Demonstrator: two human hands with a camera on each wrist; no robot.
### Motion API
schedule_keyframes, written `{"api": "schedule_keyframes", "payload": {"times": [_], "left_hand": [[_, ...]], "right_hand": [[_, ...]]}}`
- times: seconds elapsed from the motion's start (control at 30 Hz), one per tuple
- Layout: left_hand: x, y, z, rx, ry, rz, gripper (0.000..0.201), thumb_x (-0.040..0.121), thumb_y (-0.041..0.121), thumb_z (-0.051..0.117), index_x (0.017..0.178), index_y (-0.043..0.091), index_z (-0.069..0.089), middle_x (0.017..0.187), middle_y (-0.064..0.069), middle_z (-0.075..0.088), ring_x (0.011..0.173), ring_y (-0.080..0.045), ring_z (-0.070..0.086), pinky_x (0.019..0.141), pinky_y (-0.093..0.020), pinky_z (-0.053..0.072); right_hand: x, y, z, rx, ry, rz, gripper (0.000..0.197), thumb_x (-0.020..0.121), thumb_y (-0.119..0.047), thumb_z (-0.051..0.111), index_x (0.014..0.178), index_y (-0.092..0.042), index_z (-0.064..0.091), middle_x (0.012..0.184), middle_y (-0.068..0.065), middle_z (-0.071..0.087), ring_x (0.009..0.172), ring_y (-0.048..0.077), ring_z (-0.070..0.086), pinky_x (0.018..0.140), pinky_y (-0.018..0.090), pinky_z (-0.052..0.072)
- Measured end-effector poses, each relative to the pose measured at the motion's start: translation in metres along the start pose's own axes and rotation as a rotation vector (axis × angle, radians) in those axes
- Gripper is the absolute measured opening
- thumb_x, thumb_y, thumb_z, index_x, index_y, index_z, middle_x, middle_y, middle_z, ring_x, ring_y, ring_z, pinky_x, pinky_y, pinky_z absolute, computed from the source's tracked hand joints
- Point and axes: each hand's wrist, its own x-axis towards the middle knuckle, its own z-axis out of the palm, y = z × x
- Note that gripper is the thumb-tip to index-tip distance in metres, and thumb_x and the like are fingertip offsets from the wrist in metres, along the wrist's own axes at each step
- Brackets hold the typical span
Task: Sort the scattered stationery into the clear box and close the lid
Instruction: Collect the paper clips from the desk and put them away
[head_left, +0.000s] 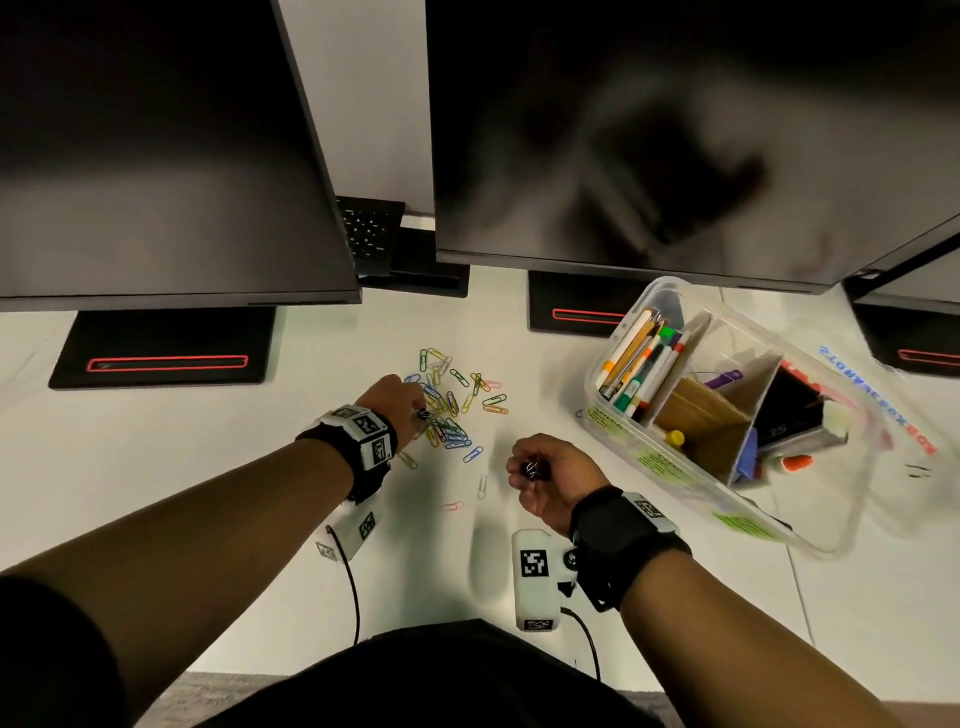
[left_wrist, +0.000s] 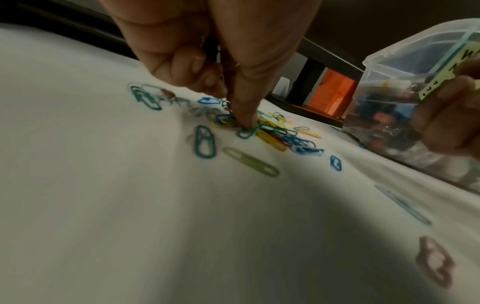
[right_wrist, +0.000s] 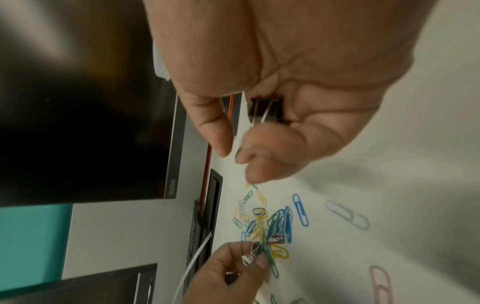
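A pile of coloured paper clips (head_left: 452, 410) (left_wrist: 275, 135) (right_wrist: 270, 224) lies scattered on the white desk. My left hand (head_left: 415, 411) (left_wrist: 241, 115) (right_wrist: 249, 261) is over the pile's left side. It grips a black binder clip (head_left: 422, 414) with silver handles while one fingertip presses on the paper clips. Right of the pile, my right hand (head_left: 524, 467) (right_wrist: 233, 152) has its fingers curled round black binder clips (head_left: 531, 470) (right_wrist: 267, 111). The clear box (head_left: 592, 384) (left_wrist: 415, 61) stands open at the right. Pens (head_left: 644, 358) fill its left compartment, and its lid (head_left: 878, 395) lies beside it.
Two dark monitors (head_left: 156, 156) (head_left: 675, 130) hang over the back of the desk on black stands (head_left: 166, 353). A keyboard (head_left: 369, 228) shows between them. Stray paper clips (head_left: 482, 486) lie nearer me, between my hands. The desk's front edge is close to my body.
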Motion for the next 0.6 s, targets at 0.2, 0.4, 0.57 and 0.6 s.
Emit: {"api": "schedule_keyframes", "payload": {"times": [0.2,0.4,0.57,0.6], "left_hand": [[-0.014,0.006,-0.011,-0.072,-0.008,0.076,0.035,0.088,0.031,0.061,0.118,0.012,0.058,0.118,-0.011,0.052,0.109,-0.025,0.052,0.086,-0.025,0.037],[-0.040,0.016,-0.026,-0.124,-0.012,0.229,0.031,0.086,0.027,0.064,0.114,0.015,0.063,0.109,-0.006,0.055,0.109,-0.021,0.053,0.087,-0.022,0.037],[-0.052,0.011,-0.032,-0.132,0.015,0.232,0.032,0.088,0.031,0.061,0.115,0.015,0.061,0.118,-0.006,0.059,0.107,-0.020,0.055,0.081,-0.018,0.033],[-0.054,0.009,-0.032,-0.145,0.011,0.219,0.031,0.088,0.031,0.060,0.115,0.014,0.060,0.118,-0.005,0.061,0.106,-0.021,0.056,0.080,-0.019,0.034]], "right_hand": [[-0.006,-0.006,0.016,-0.201,0.042,-0.138,0.011,0.085,-0.007,0.059,0.076,-0.011,0.062,0.062,0.003,0.050,0.046,0.011,0.043,0.038,0.014,0.029],[0.000,-0.013,0.050,-0.411,0.022,-0.283,0.004,0.089,-0.018,0.061,0.093,-0.019,0.063,0.058,0.001,0.048,0.042,0.009,0.039,0.037,0.014,0.027],[0.003,-0.004,0.067,-0.518,-0.007,-0.268,0.025,0.093,-0.018,0.056,0.068,-0.014,0.056,0.057,0.003,0.045,0.041,0.010,0.035,0.039,0.016,0.023],[0.003,-0.002,0.068,-0.519,-0.017,-0.262,0.027,0.093,-0.019,0.056,0.067,-0.014,0.054,0.057,0.003,0.045,0.043,0.011,0.034,0.039,0.016,0.023]]}}
